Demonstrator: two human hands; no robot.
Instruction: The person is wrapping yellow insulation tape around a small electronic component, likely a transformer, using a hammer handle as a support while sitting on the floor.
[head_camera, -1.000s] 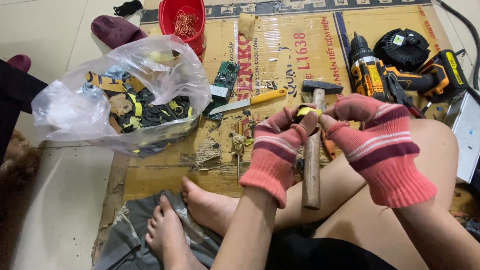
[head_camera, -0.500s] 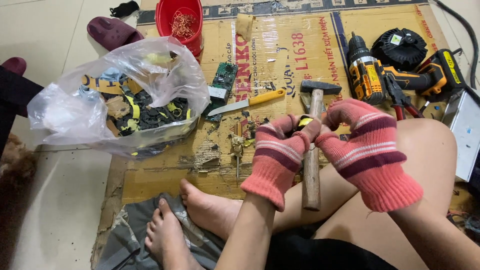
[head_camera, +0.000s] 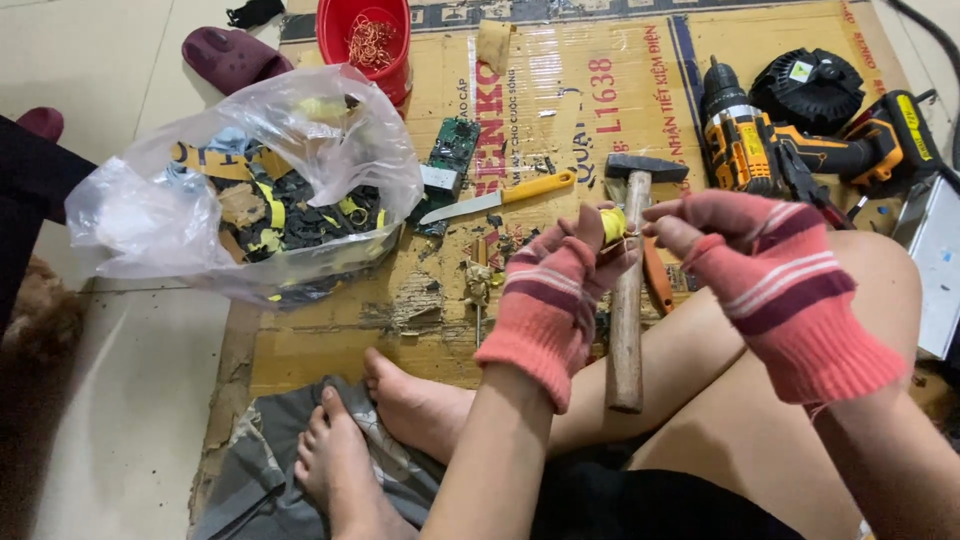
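Observation:
My left hand (head_camera: 560, 290), in a pink striped fingerless glove, pinches a small yellow coil-like part (head_camera: 612, 225) with thin wire on it. My right hand (head_camera: 760, 270), in a matching glove, meets it from the right, fingertips on the same part or its wire. Both hands hover above my bare legs. Just below them lies a hammer (head_camera: 628, 300) with a wooden handle, its head on the cardboard (head_camera: 560, 90).
A clear plastic bag (head_camera: 250, 190) of black and yellow scraps sits at the left. A yellow-handled knife (head_camera: 500, 198), a green circuit board (head_camera: 448, 160), a red bucket (head_camera: 368, 40), a yellow cordless drill (head_camera: 790, 150) and slippers (head_camera: 228, 55) lie around.
Both hands stayed together on the yellow part, with only small finger movements. The camera shifted slightly.

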